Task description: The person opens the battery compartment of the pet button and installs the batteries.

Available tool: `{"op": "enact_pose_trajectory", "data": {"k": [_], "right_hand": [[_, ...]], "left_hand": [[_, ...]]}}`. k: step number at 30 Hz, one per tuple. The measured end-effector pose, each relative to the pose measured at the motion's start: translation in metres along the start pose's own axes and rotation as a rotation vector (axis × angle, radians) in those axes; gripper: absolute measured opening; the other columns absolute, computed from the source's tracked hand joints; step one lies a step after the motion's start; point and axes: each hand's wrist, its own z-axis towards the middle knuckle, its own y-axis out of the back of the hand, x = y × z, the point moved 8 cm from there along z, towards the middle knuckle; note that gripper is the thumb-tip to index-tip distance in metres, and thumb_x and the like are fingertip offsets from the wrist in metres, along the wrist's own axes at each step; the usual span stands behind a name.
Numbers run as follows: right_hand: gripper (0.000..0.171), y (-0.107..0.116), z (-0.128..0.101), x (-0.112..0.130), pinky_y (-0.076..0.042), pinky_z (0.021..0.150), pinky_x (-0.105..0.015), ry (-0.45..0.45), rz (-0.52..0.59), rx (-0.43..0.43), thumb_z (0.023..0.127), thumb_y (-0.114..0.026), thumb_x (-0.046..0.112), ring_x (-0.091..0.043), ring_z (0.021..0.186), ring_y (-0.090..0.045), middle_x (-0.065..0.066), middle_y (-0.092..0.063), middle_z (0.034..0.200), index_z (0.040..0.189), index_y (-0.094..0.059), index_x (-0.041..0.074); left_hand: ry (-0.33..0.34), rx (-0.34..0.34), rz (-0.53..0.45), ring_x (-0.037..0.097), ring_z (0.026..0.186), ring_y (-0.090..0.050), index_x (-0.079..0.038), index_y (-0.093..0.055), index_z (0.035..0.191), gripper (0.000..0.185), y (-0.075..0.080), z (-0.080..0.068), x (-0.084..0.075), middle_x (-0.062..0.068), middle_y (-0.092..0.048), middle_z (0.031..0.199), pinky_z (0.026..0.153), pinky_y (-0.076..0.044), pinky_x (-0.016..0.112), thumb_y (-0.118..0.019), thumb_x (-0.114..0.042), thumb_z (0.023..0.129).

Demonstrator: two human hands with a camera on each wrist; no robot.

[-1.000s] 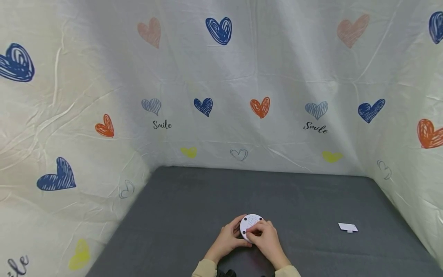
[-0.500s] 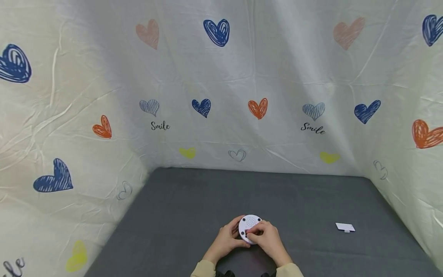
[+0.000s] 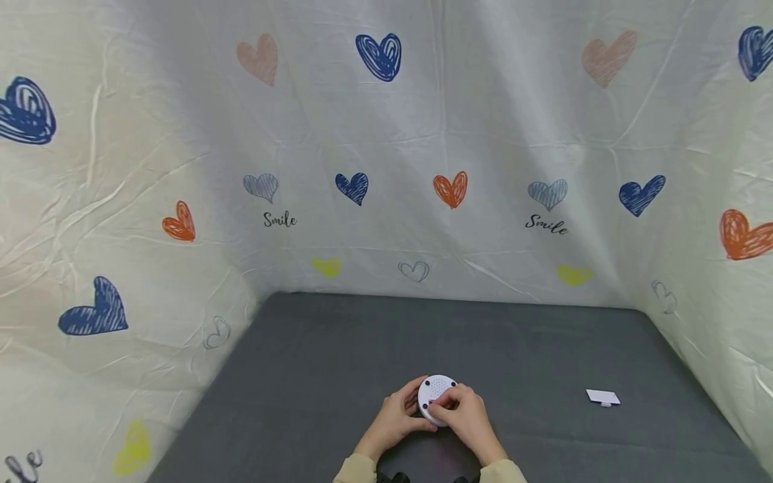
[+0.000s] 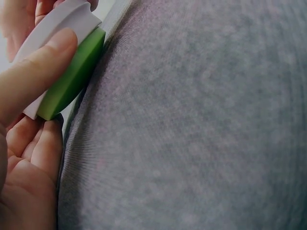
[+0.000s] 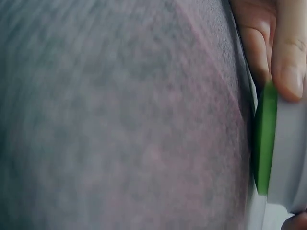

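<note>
From the head view we see only the white perforated face of the round device [image 3: 436, 392], cupped between our left hand [image 3: 395, 417] and our right hand [image 3: 466, 417] at the near middle of the grey table [image 3: 338, 362]; the left wrist view adds what that angle hides, a green band [image 4: 72, 76] running round the device's edge under the white shell, with our thumb [image 4: 33, 76] laid across the rim, and the right wrist view shows the same green edge [image 5: 265, 136] with a fingertip [image 5: 290, 72] pressing on it. Both hands curl round the device, the right one's fingers pinching over its face. The table is covered in grey felt-like cloth, and a small white card [image 3: 602, 397] lies well apart to our right. Around the table hangs a creased white sheet [image 3: 483, 121] printed with blue, orange, pink and yellow hearts and the word "Smile". The device is flat, disc-shaped, with small dark holes in its top.
</note>
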Motion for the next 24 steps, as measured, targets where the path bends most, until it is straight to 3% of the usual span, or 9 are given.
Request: {"op": "enact_pose_trajectory", "data": {"k": [9, 17, 24], "right_hand": [[0.019, 0.0041, -0.0007, -0.0012, -0.038, 0.05, -0.021, -0.004, 0.037, -0.025, 0.065, -0.073, 0.001, -0.005, 0.058, -0.042, 0.004, -0.045, 0.066, 0.061, -0.057, 0.01], [0.019, 0.0035, 0.0003, -0.0023, -0.038, 0.047, -0.02, -0.009, 0.051, 0.006, 0.067, -0.075, 0.002, -0.005, 0.056, -0.042, 0.003, -0.046, 0.066, 0.063, -0.058, 0.009], [0.021, 0.0021, 0.0008, -0.0009, -0.039, 0.047, -0.021, -0.044, 0.001, 0.021, 0.065, -0.075, 0.001, -0.008, 0.057, -0.043, 0.003, -0.046, 0.065, 0.062, -0.056, 0.009]], "left_hand": [[0.0, -0.01, -0.011, 0.025, 0.123, -0.043, -0.006, -0.044, 0.135, 0.079, -0.0001, -0.0015, -0.0016, 0.015, -0.047, 0.133, 0.095, -0.041, 0.027, -0.083, -0.003, 0.065], [0.01, -0.006, -0.003, 0.027, 0.125, -0.041, -0.005, -0.044, 0.135, 0.08, 0.0014, -0.0009, -0.0012, 0.017, -0.045, 0.135, 0.095, -0.041, 0.027, -0.082, -0.002, 0.065], [0.03, 0.011, -0.022, 0.028, 0.125, -0.04, -0.005, -0.042, 0.136, 0.081, -0.0009, -0.0002, 0.0028, 0.018, -0.044, 0.136, 0.094, -0.042, 0.026, -0.082, 0.0, 0.066]]}}
